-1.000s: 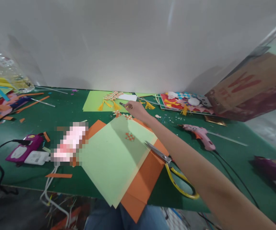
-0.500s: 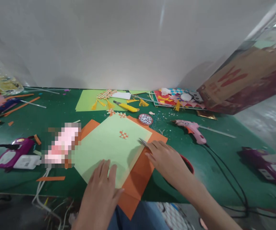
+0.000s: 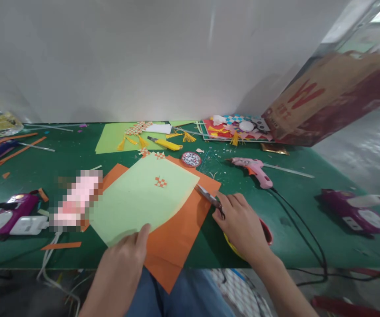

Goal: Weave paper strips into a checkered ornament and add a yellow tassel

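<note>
My left hand (image 3: 128, 253) pinches the near edge of a pale green sheet of paper (image 3: 137, 198), thumb on top and fingers curled. The sheet's near right edge bows up a little over an orange sheet (image 3: 186, 224). My right hand (image 3: 242, 220) is closed on a pair of scissors (image 3: 209, 197), whose blades point up and left over the orange sheet, tips by the green sheet's right corner. A small orange-and-white checkered paper piece (image 3: 160, 182) lies on the green sheet. A round red and yellow object (image 3: 266, 231) is partly hidden under my right hand.
Beyond the sheets lie a yellow utility knife (image 3: 166, 144) and a round dish of small beads (image 3: 191, 159). A pink glue gun (image 3: 254, 169) with a cable rests at right. Purple power strips (image 3: 358, 211) and a paper bag (image 3: 328, 97) stand further right.
My right hand has drawn back right and down, and more of the scissors shows. My left hand has gone from lying flat on the green sheet to gripping its edge and lifting it slightly.
</note>
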### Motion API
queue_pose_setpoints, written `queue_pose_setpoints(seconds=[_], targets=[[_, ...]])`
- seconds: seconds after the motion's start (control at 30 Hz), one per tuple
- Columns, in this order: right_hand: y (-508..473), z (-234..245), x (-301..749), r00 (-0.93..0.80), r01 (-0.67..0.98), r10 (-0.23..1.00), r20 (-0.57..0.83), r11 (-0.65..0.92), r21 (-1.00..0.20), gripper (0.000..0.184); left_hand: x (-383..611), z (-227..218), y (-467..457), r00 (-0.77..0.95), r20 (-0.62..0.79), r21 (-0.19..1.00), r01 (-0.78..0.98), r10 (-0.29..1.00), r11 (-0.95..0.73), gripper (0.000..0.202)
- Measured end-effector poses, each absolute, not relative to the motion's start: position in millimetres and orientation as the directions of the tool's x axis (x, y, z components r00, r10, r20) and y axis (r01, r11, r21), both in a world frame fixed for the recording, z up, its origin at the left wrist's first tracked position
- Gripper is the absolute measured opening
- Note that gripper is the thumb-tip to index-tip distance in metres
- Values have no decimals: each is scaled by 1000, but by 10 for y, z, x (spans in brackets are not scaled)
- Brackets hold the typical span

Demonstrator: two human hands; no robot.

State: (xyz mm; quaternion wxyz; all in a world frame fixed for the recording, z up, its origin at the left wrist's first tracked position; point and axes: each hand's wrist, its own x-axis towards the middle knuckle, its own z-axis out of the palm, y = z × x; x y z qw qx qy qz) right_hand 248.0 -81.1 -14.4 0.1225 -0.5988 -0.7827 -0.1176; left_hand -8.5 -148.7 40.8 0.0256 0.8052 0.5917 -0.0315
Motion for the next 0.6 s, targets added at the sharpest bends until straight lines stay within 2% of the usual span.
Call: queue_pose_setpoints(seconds=[0.07, 0.17, 0.27, 0.37, 0.47, 0.53, 0.6], targets=[[-821, -157, 2558, -227, 973, 905, 359, 224, 49, 31, -192, 402, -1467, 266, 125, 51, 960, 956, -274, 47], [-830, -191, 2635, -202, 979, 887, 415, 198, 54, 32, -289, 444, -1417, 215, 360, 184, 938, 908, -295, 34], [-836, -225, 2655, -178, 982, 883, 434, 184, 28, 30, -289, 491, -1398, 146, 473, 223, 934, 869, -278, 26], [-848, -235, 2641, -152, 985, 896, 417, 173, -12, 28, -213, 443, -1458, 276, 422, 207, 898, 863, -388, 31], [-875, -204, 2602, -129, 982, 881, 455, 176, -63, 26, -96, 318, -1563, 457, 228, 244, 828, 860, -505, 48], [-897, -162, 2555, -114, 977, 861, 495, 187, -101, 25, -26, 258, -1611, 581, 57, 346, 751, 812, -562, 50], [-904, -106, 2486, -119, 965, 846, 520, 221, -139, 26, 5, 257, -1601, 674, -32, 508, 646, 738, -569, 44]])
